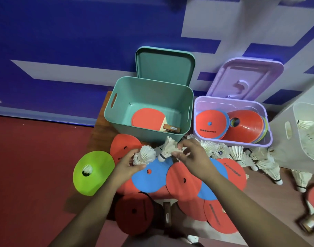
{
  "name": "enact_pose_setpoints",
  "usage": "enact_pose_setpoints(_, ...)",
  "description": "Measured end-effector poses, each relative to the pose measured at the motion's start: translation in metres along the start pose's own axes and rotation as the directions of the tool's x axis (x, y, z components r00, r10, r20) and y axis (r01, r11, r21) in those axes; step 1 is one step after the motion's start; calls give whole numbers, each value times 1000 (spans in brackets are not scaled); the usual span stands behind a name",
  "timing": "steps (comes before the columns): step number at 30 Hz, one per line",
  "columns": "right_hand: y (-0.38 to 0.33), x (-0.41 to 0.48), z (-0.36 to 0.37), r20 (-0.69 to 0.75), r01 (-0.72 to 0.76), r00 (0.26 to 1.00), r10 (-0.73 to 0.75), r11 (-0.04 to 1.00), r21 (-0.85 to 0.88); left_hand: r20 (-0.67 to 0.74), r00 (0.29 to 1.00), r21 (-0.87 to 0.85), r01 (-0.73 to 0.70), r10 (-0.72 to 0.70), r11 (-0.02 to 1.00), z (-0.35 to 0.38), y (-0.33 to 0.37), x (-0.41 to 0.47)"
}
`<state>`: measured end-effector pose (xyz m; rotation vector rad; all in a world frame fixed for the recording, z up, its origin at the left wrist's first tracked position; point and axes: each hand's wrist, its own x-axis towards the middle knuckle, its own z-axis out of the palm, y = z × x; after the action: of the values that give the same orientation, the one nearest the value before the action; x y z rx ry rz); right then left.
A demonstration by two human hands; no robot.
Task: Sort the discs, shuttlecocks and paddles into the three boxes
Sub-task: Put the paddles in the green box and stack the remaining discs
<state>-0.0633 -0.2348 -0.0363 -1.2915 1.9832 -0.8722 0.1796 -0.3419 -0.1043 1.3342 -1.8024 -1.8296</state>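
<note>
Shuttlecocks (153, 154) | pinched by both hands: left (128, 165), right (192, 155)

A brown table top (270, 207) is seen against a wall (63, 41) painted blue with white blocks. A green lid (166, 65) and a lilac lid (245, 79) are propped upright against that wall. Dark red flooring (28, 166) is visible at the left of the table.

Head-worn view, steeply downward, close over cluttered table (102, 104).
</note>
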Motion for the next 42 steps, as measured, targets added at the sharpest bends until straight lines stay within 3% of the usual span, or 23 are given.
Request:
enact_pose_setpoints(2, -13, 0, 6, -46, 56, 998, -52, 994, 91, 1, 1000, 0, 0, 0, 1000, -3, 0, -1)
enact_pose_setpoints(4, -23, 0, 18, -33, 135, 991, -133, 989, 60, 17, 1000, 10, -14, 14, 1000, -4, 1, -4)
enact_pose_setpoints(10, -38, -2, 58, 174, 308, 942, -287, 945, -109, -49, 996, 4, -76, 76, 997, -14, 1, -17)
enact_pose_setpoints(13, -43, 3, 57, 195, 251, 949, -250, 968, 19, -73, 994, -46, -81, 77, 996, -28, -6, -26)
enact_pose_setpoints(15, -41, 9, 55, 126, 172, 976, -179, 983, 62, -103, 993, -82, -67, 59, 994, -37, -11, -30)
enact_pose_setpoints(17, -31, 18, 58, 103, 188, 979, -175, 973, -134, -128, 991, -95, -59, 46, 994, -43, -16, -32)
enact_pose_setpoints(20, -17, 32, 69, 342, 317, 931, -128, 749, -581, -129, 991, -99, -46, 33, 994, -51, -24, -33)
enact_pose_setpoints(22, -17, 39, 75, 417, 345, 909, -19, 595, -726, -118, 993, -96, -34, 22, 995, -54, -28, -33)
enact_pose_setpoints(24, -20, 44, 81, 479, 405, 877, 28, 492, -771, -109, 994, -84, -35, 26, 996, -56, -29, -34)
enact_pose_setpoints(28, -23, 44, 85, 505, 459, 863, 26, 380, -803, -85, 996, -75, -45, 39, 996, -55, -31, -36)
enact_pose_setpoints(31, -24, 39, 79, 463, 431, 886, -33, 428, -794, -81, 996, -93, -48, 40, 995, -53, -33, -35)
enact_pose_setpoints(34, -20, 32, 66, 297, 268, 952, -75, 677, -686, -82, 995, -106, -58, 50, 993, -52, -30, -34)
enact_pose_setpoints(35, -18, 29, 60, 221, 195, 972, -79, 798, -571, -86, 995, -102, -60, 51, 993, -50, -28, -34)
enact_pose_setpoints(37, -23, 19, 46, 81, 61, 996, -48, 984, -166, -84, 995, -84, -62, 55, 995, -45, -21, -33)
enact_pose_setpoints(40, -45, -1, 14, -81, -30, 995, 58, 950, 310, -55, 996, -51, -72, 69, 996, -27, -3, -34)
enact_pose_setpoints(42, -56, -13, -3, -140, 13, 989, 54, 898, 439, -16, 996, -21, -86, 86, 996, -12, 11, -32)
